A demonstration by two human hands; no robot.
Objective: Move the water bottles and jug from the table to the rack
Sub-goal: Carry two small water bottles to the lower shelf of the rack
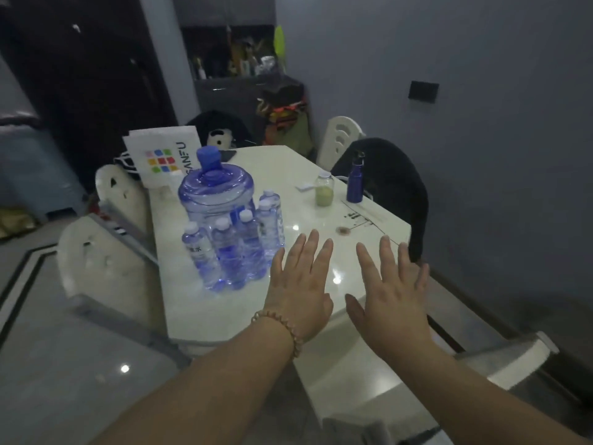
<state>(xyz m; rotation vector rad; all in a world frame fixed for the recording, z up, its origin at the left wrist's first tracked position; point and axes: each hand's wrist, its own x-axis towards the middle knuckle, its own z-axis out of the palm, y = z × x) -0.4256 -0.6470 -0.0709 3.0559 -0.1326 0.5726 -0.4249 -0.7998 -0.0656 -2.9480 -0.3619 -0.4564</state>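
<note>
A large clear blue water jug (215, 194) with a blue cap stands on the glossy white table (288, 175). Several small clear water bottles (231, 248) with white caps crowd around its near and right sides. My left hand (300, 284), with a bead bracelet on the wrist, hovers flat over the table just right of the bottles, fingers spread, holding nothing. Beside it to the right, my right hand (390, 287) is held out flat too, fingers apart and empty. No rack is clearly visible.
A white paper bag (163, 159) stands behind the jug. A small jar (324, 190) and a dark blue flask (355, 181) sit at the table's right side. White chairs (106, 258) surround the table; one carries a dark garment (394, 187). A cluttered shelf (237, 59) is far back.
</note>
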